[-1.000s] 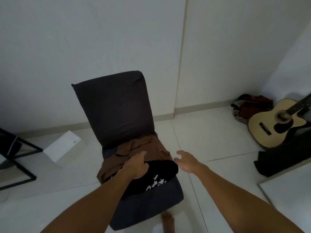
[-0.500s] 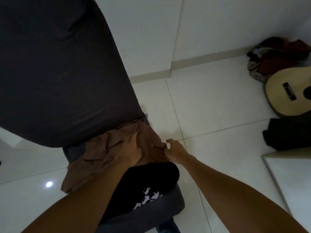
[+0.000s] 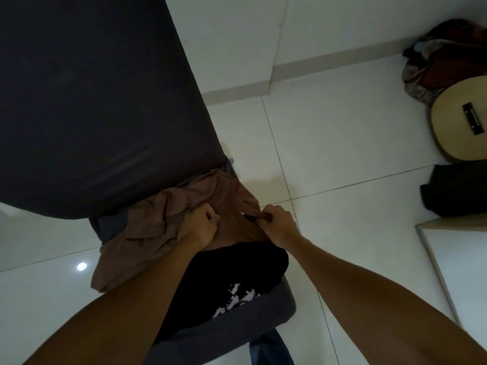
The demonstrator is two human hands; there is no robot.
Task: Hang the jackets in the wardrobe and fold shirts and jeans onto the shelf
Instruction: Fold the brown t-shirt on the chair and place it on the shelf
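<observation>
Left of frame is the dark chair [image 3: 100, 101], its backrest filling the view now that I've leaned in; a second ago I stood back with the whole chair visible. The brown garment [image 3: 158, 222] lies bunched on the seat, spilling off the seat's left edge, with a black printed shirt [image 3: 237, 275] lying in front of it, nearer me.

My left hand [image 3: 203, 227] was resting flat on the pile a second ago; now it's closed into a fist, gripping a bunch of brown cloth near the middle. Half a second ago my right hand [image 3: 276, 225] was only touching the edge; now its fingers [image 3: 266, 217] are pinched tight on a fold at the right side, and the fabric between the two hands looks pulled taut. So both hands have hold of it, but it hasn't left the seat yet.

Meaning for the task: probably the pickup of the first piece, lift comes next. Can't tell whether it's a jacket or a shirt while crumpled, so hanger or shelf is undecided. Wardrobe not in view.

Far right: a guitar [image 3: 463, 122], clothes heaped [image 3: 432, 61] in the corner behind it, a dark bundle [image 3: 456, 191] on the floor. Untouched.
</observation>
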